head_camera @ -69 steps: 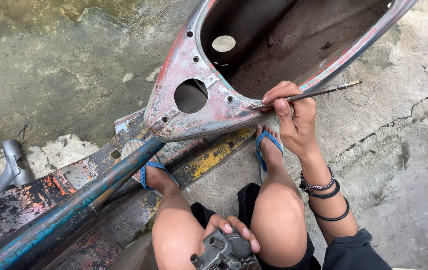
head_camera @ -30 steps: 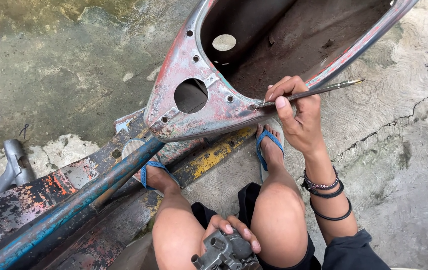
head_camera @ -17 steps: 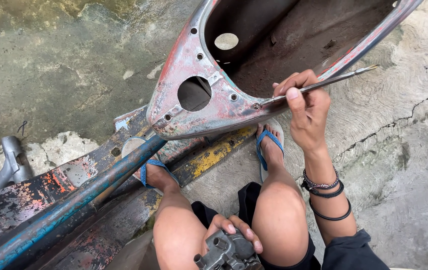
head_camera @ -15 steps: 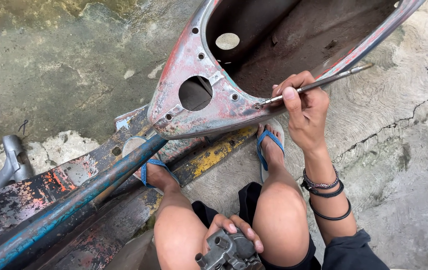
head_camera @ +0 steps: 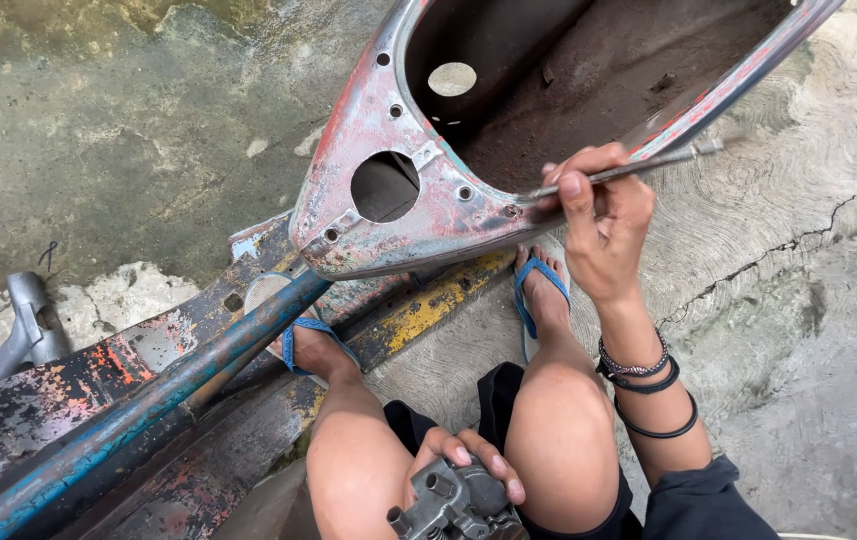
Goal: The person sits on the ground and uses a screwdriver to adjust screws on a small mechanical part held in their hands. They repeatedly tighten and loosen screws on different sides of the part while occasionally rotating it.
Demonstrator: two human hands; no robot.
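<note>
Your right hand (head_camera: 604,215) pinches thin metal tool (head_camera: 629,170), tip at rusty frame shell (head_camera: 389,130) rim screw; work underway. Left hand (head_camera: 469,470) clutches grey metal part (head_camera: 459,505).

The ground was rough grey concrete floor (head_camera: 809,330), cracked on one side, stained greenish and damp towards the far corner. Flat daylight fell evenly, casting soft shadows.
</note>
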